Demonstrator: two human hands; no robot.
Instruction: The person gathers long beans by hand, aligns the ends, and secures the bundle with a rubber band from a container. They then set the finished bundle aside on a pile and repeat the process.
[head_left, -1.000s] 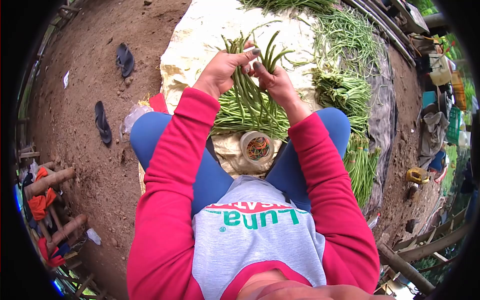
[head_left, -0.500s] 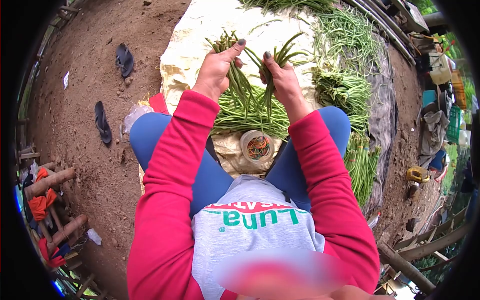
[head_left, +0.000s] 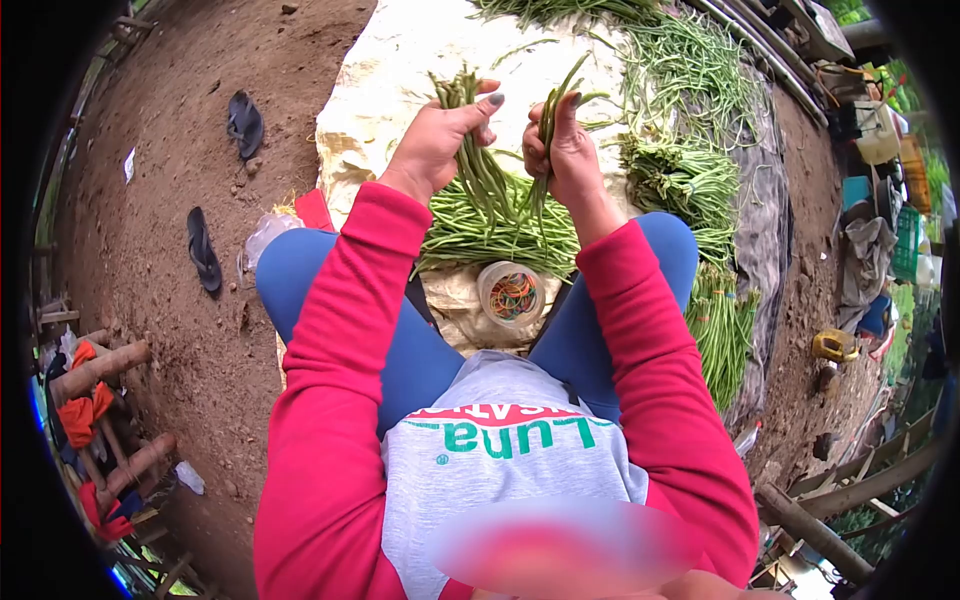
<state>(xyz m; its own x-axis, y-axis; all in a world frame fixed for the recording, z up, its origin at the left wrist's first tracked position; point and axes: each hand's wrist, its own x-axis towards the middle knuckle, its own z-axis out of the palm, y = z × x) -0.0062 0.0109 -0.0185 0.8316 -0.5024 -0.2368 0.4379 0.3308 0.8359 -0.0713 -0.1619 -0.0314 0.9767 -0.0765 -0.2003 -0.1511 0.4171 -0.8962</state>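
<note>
My left hand [head_left: 438, 140] is closed around a bunch of green string beans [head_left: 480, 165], their ends sticking up past the thumb and the rest hanging down. To its right, my right hand [head_left: 562, 145] grips a few more string beans [head_left: 548, 120], thumb raised. Below both hands a pile of long green beans [head_left: 490, 232] lies across the pale sheet [head_left: 400, 70]. Between my legs stands a clear plastic tub [head_left: 512, 294] of coloured rubber bands.
Bundled beans [head_left: 685, 175] lie to the right, with another bundle [head_left: 722, 335] nearer my knee and loose beans [head_left: 690, 80] farther back. Two dark flip-flops [head_left: 245, 125] rest on the dirt at left. A yellow container [head_left: 835, 346] sits at right.
My right hand has turned, with its thumb now pointing up, and its beans stand more upright. My left hand has shifted slightly, still holding its bunch.
</note>
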